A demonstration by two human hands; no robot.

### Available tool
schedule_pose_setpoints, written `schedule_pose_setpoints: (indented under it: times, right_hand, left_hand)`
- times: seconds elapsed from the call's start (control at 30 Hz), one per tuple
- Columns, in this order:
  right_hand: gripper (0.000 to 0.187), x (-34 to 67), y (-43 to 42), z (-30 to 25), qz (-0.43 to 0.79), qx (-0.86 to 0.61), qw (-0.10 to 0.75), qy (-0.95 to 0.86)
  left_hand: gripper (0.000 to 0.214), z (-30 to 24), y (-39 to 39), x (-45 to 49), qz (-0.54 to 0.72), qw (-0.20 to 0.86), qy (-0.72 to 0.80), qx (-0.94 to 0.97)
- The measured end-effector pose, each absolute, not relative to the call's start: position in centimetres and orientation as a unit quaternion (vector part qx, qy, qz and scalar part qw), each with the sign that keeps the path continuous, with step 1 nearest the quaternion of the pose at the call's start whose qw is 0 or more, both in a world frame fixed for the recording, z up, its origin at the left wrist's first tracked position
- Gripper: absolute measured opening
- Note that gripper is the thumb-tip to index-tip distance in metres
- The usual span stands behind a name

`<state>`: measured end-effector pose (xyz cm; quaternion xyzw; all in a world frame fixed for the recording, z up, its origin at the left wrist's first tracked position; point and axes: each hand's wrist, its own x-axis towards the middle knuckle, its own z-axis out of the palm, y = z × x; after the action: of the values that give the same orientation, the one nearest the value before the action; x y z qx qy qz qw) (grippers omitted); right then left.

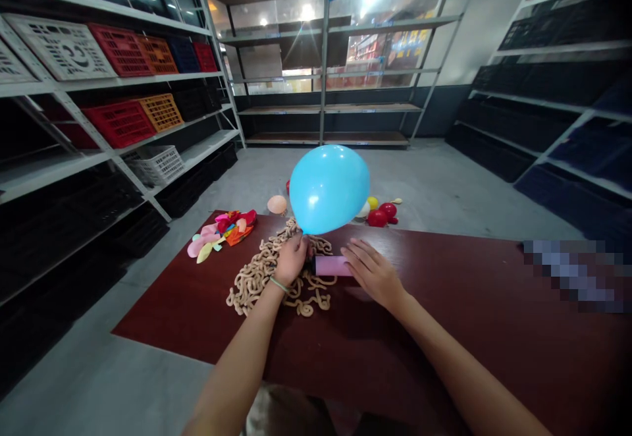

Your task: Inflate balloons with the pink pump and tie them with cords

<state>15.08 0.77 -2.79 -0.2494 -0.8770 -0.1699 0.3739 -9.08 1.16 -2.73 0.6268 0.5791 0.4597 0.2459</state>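
Note:
A blown-up light blue balloon [329,188] stands above the dark red table [469,317]. My left hand [291,258] is closed around its neck, a green band on that wrist. My right hand [372,271] lies on a pink tube-shaped pump [332,265] that rests flat on the table and points toward the balloon's neck; its fingers are stretched over the pump. Under and around my left hand lies a pile of beige cord [269,274].
Flat coloured balloons [222,230] lie at the table's far left corner. Small blown-up balloons, red [382,215], yellow and peach [277,205], sit on the grey floor beyond. Shelves with red, orange and white crates [123,120] line the left; dark shelving stands on the right.

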Motion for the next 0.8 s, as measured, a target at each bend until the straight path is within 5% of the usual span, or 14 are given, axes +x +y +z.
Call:
schedule_pose_setpoints:
  times: [0.1, 0.33, 0.53, 0.8]
  right_hand:
    - [0.066, 14.9, 0.7, 1.0, -0.221, -0.233, 0.365, -0.874]
    - [0.065, 10.9, 2.2, 9.2, -0.258, -0.15, 0.151, -0.942]
    - [0.074, 7.8, 4.6, 8.3, -0.316, -0.125, 0.038, -0.94]
    - [0.056, 7.8, 5.8, 7.0, -0.303, -0.165, 0.045, -0.937]
  left_hand:
    - [0.042, -2.5, 0.8, -8.9, 0.452, 0.244, 0.575, 0.636]
    - [0.033, -2.1, 0.2, -8.3, 0.391, 0.152, 0.595, 0.685]
    - [0.029, -2.1, -0.1, -8.2, 0.323, 0.101, 0.601, 0.724]
    - [0.031, -2.0, 0.0, -8.1, 0.301, 0.094, 0.612, 0.725]
